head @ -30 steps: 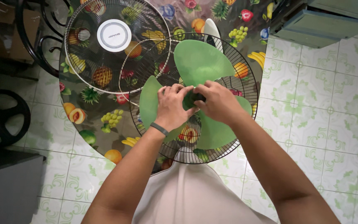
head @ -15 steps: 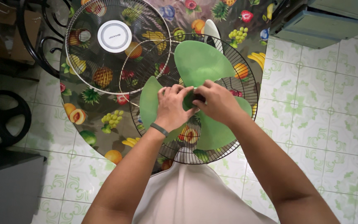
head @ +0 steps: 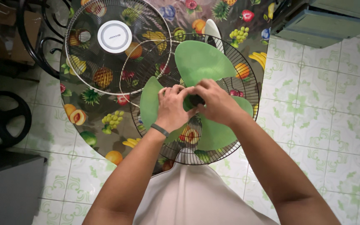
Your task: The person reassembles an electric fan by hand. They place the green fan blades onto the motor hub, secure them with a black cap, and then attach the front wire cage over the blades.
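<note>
Head view, looking straight down.

Largest first: the round table (head: pixel 105 137), under a fruit-print cloth, fills the upper middle of the frame, with pale patterned floor tiles (head: pixel 313 112) around it from 3 to 6 o'clock. On the table lies the rear guard (head: pixel 253 89), a black wire cage, face up. The loose front guard (head: pixel 117 41), with its white centre disc, sits at 10 o'clock of it, and the two rims overlap. Off the table, a black round base (head: pixel 1 118) rests on the floor at 9 o'clock.

Inside the rear guard sits the green blade (head: pixel 201 62), three lobes: one toward 12 o'clock, one toward 8, one toward 5. Its plane is flat to the table, so the spin axis points up at us.

Both our hands meet over the dark hub (head: pixel 196 100) at the blade's centre. Left hand (head: pixel 171 109), dark band on the wrist, comes in from 7 o'clock; right hand (head: pixel 215 104) from 5 o'clock. Fingertips of both curl inward and pinch narrowly around the hub. What is under the fingers, cap or bare shaft end, is hidden; we cannot tell.

Key relation: the hub lies directly between the two grips, at the fingertips, neither hand clearly nearer. The left hand covers part of the 8 o'clock lobe; the right covers the root of the 5 o'clock lobe.
</note>
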